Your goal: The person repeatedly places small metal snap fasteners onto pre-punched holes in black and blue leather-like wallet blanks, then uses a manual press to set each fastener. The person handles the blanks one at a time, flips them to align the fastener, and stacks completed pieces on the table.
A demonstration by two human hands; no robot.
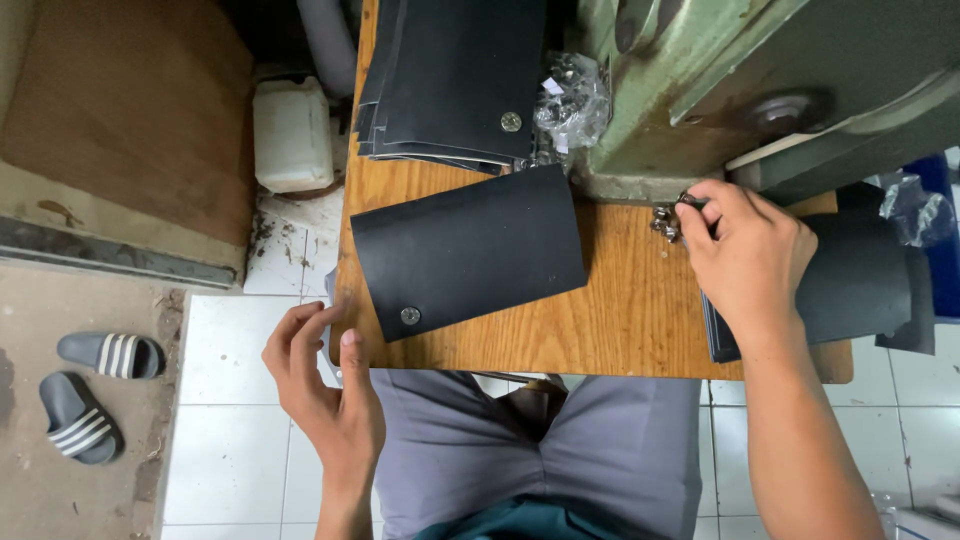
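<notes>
Taking the wooden workbench [640, 330] as the landmark: off its left edge, on the floor, lie two grey striped slides [90, 395], and up by its far left corner stands a white plastic jug [292, 135]. The left hand [325, 385] hangs just off the bench's near left corner, fingers loosely curled and holding nothing. On the bench's left half lies one black leather piece [470, 250] with a metal snap [410, 315] already set near its front corner; behind it, a stack of black pieces [460, 75] also shows a snap, so a fair share looks finished. At the bench's back middle sits a clear bag of metal fittings [572, 95]. The right hand [745, 255] pinches into a small heap of loose snaps [666, 222] at the foot of the green press [720, 90]. Beneath that hand, more black pieces [850, 285] at the bench's right edge show no snaps, seemingly still to do. Nothing blocks the hands
</notes>
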